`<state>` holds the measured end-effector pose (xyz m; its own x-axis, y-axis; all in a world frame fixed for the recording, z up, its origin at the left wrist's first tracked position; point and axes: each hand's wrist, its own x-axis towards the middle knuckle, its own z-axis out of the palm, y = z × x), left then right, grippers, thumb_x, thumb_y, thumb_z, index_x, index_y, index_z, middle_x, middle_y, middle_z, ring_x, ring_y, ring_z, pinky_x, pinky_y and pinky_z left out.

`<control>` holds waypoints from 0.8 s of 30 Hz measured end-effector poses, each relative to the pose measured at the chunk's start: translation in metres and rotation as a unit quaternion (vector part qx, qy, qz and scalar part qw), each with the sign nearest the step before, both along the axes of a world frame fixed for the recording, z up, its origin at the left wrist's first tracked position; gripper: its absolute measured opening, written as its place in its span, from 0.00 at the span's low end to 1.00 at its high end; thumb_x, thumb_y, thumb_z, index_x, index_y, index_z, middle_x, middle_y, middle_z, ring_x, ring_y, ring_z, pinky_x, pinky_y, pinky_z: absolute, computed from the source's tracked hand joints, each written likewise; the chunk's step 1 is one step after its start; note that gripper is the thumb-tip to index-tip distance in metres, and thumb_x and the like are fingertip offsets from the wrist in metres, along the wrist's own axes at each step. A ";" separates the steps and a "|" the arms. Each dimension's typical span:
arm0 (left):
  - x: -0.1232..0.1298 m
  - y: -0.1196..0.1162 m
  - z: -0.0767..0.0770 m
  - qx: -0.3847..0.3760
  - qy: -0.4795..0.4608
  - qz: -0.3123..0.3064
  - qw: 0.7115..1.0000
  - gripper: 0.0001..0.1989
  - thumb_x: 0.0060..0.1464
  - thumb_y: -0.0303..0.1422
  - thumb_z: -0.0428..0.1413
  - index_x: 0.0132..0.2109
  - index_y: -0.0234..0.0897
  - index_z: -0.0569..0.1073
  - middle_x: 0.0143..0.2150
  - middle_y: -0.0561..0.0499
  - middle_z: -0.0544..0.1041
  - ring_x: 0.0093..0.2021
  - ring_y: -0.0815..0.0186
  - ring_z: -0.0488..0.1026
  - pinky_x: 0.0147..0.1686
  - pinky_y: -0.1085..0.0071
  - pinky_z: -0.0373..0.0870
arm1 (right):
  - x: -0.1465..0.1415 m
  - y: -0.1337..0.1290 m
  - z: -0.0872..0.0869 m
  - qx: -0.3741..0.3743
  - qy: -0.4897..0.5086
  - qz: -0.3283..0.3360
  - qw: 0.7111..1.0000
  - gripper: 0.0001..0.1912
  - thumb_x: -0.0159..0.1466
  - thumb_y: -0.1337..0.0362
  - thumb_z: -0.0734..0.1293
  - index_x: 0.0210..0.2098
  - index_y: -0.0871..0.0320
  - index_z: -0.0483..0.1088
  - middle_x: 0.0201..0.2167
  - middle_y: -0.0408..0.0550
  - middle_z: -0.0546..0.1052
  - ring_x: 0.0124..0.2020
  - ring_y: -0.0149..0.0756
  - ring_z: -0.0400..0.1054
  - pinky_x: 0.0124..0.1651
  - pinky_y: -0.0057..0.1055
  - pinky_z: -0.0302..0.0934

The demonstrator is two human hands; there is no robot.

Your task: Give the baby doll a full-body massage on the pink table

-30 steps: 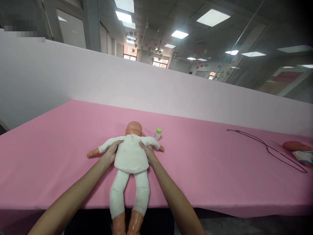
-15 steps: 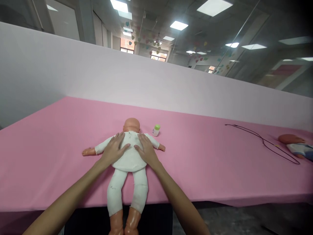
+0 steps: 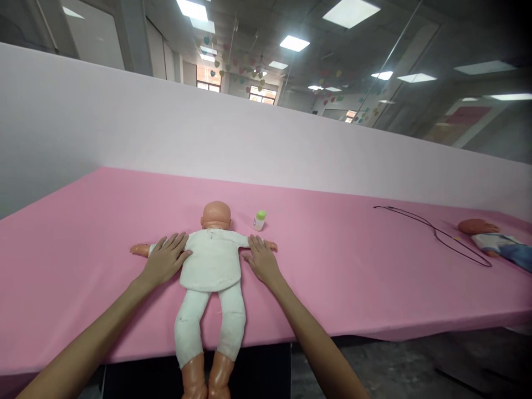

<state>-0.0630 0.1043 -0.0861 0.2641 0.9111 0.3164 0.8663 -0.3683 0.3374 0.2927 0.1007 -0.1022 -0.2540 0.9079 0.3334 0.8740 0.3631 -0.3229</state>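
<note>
A baby doll [image 3: 211,263] in a white top and leggings lies face down in front of me, its arms spread sideways and its feet hanging over the near edge. My left hand [image 3: 166,257] rests flat over the doll's left-side arm, fingers stretched out. On the other side, my right hand [image 3: 261,259] lies over the doll's right-side sleeve near its small hand, fingers extended and the thumb apart. Neither hand grips anything. Just beyond my right hand, a small white bottle with a green cap [image 3: 260,220] stands upright beside the doll's head.
The pink-covered table [image 3: 332,266] runs against a white partition [image 3: 249,138] with glass above. A thin black cord [image 3: 434,227] lies looped at the right, near a second doll [image 3: 490,241] in white and blue. Dark floor shows below the table's front edge.
Both my hands have slid outward from the doll's back onto its arms, left hand leftward and right hand rightward. The view has shifted slightly to the right.
</note>
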 end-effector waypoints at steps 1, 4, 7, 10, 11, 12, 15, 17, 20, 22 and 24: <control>0.003 -0.002 0.010 -0.012 -0.030 0.000 0.999 0.30 0.69 0.47 0.41 0.66 0.37 0.72 0.69 0.36 0.71 0.71 0.41 0.64 0.70 0.40 0.52 | 0.000 0.000 0.004 -0.005 0.011 0.002 1.000 0.31 0.76 0.48 0.59 0.71 0.59 0.64 0.72 0.61 0.64 0.75 0.58 0.54 0.74 0.58 0.49; 0.033 -0.009 0.054 -0.038 -0.163 0.020 0.986 0.31 0.70 0.51 0.41 0.65 0.37 0.73 0.64 0.37 0.76 0.65 0.41 0.71 0.63 0.45 0.65 | 0.002 0.005 0.022 -0.012 0.056 -0.014 0.998 0.27 0.76 0.49 0.58 0.67 0.55 0.68 0.69 0.58 0.70 0.71 0.54 0.61 0.71 0.54 0.56; 0.084 -0.007 0.094 -0.042 -0.279 -0.103 0.954 0.24 0.69 0.52 0.48 0.56 0.44 0.80 0.59 0.47 0.80 0.61 0.46 0.75 0.63 0.54 0.67 | 0.008 0.019 0.045 -0.001 0.085 -0.056 0.995 0.22 0.77 0.51 0.58 0.60 0.55 0.74 0.61 0.58 0.77 0.63 0.52 0.70 0.65 0.50 0.63; 0.139 0.020 0.107 -0.193 -0.479 -0.170 0.839 0.23 0.69 0.52 0.52 0.50 0.38 0.80 0.58 0.42 0.80 0.61 0.49 0.76 0.62 0.58 0.70 | 0.019 0.039 0.063 0.018 0.073 -0.117 0.990 0.20 0.76 0.57 0.59 0.56 0.57 0.77 0.57 0.59 0.79 0.60 0.53 0.72 0.64 0.49 0.64; 0.157 0.033 0.106 -0.262 -0.547 -0.164 0.778 0.24 0.69 0.51 0.52 0.52 0.35 0.78 0.61 0.38 0.78 0.62 0.49 0.75 0.62 0.59 0.71 | 0.022 0.046 0.067 0.027 0.066 -0.133 0.988 0.20 0.75 0.60 0.58 0.57 0.59 0.76 0.58 0.60 0.79 0.61 0.54 0.71 0.65 0.49 0.63; 0.173 0.047 0.104 -0.315 -0.602 -0.142 0.720 0.26 0.70 0.52 0.50 0.55 0.34 0.76 0.65 0.35 0.75 0.64 0.51 0.73 0.62 0.60 0.71 | 0.025 0.053 0.070 0.035 0.063 -0.142 0.987 0.21 0.75 0.63 0.58 0.60 0.60 0.75 0.60 0.61 0.77 0.63 0.53 0.70 0.66 0.49 0.62; 0.210 0.085 0.094 -0.394 -0.681 -0.057 0.615 0.35 0.70 0.57 0.43 0.63 0.31 0.69 0.74 0.31 0.62 0.72 0.54 0.63 0.67 0.63 0.66 | 0.031 0.073 0.073 0.042 0.063 -0.116 0.990 0.29 0.71 0.72 0.55 0.69 0.65 0.65 0.69 0.61 0.69 0.70 0.49 0.63 0.72 0.47 0.58; 0.225 0.100 0.088 -0.406 -0.684 -0.032 0.606 0.39 0.70 0.59 0.40 0.66 0.29 0.66 0.76 0.30 0.58 0.76 0.54 0.56 0.71 0.62 0.60 | 0.032 0.083 0.069 0.017 0.052 -0.085 0.995 0.34 0.67 0.76 0.54 0.72 0.68 0.60 0.73 0.60 0.63 0.74 0.45 0.57 0.75 0.44 0.54; 0.235 0.111 0.078 -0.418 -0.669 -0.041 0.613 0.42 0.69 0.60 0.37 0.68 0.27 0.66 0.76 0.30 0.58 0.77 0.52 0.52 0.73 0.57 0.53 | 0.035 0.092 0.060 -0.019 0.033 -0.058 0.998 0.38 0.63 0.79 0.53 0.73 0.70 0.58 0.75 0.60 0.59 0.76 0.42 0.53 0.77 0.43 0.49; 0.235 0.115 0.073 -0.425 -0.662 -0.052 0.615 0.43 0.69 0.61 0.38 0.67 0.27 0.67 0.75 0.29 0.60 0.77 0.51 0.54 0.73 0.57 0.54 | 0.038 0.095 0.056 -0.020 0.038 -0.051 0.998 0.38 0.64 0.78 0.54 0.73 0.68 0.59 0.75 0.59 0.59 0.77 0.42 0.52 0.77 0.45 0.49; 0.233 0.117 0.073 -0.424 -0.658 -0.060 0.619 0.42 0.68 0.61 0.39 0.68 0.28 0.68 0.74 0.29 0.61 0.76 0.51 0.55 0.72 0.59 0.56 | 0.039 0.094 0.054 -0.014 0.049 -0.046 0.998 0.35 0.66 0.75 0.54 0.73 0.67 0.60 0.75 0.59 0.60 0.77 0.44 0.50 0.77 0.47 0.48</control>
